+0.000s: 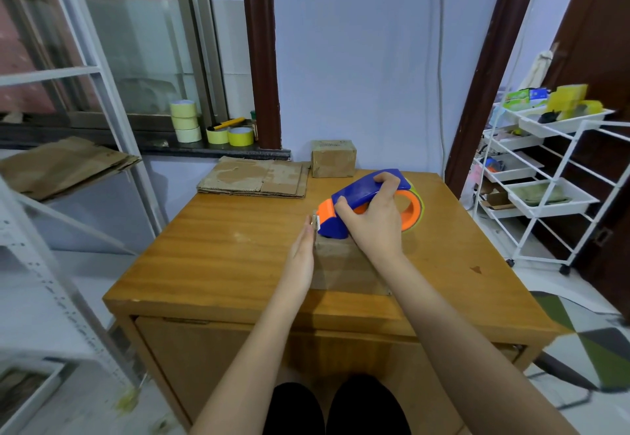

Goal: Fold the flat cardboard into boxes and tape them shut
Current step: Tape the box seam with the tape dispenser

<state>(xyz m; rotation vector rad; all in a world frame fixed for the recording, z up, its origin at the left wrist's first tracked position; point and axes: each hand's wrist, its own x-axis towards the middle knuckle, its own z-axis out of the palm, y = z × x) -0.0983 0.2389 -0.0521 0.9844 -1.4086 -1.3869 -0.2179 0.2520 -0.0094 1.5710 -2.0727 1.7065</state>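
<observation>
Blue and orange plastic fills the right hand [370,220]: its fingers are curled round the handle of a tape dispenser [371,202], whose front edge sits down on the far end of a small cardboard box [344,267] in the middle of the wooden table [218,247]. The left hand [301,254] lies flat and straight-fingered against the box's left side, steadying it and gripping nothing.

From where I stand the box looks folded already, its top flaps down, so my guess is that the taping of this one is under way. Whether a strip has been laid along the seam I cannot tell; the hands and the dispenser hide most of the top.

Further back, against the wall, a second small box [333,158] stands closed and looks finished. Just beside it, at the table's far left corner, a stack of flat cardboard [254,179] waits unfolded, and more flat sheets [64,165] lie on a white shelf at the left. So roughly one box is done, one is in hand, and several remain.

Rolls of yellow tape [185,121] sit on the window sill, well apart from the work. A white trolley [545,175] of trays stands to the right.
</observation>
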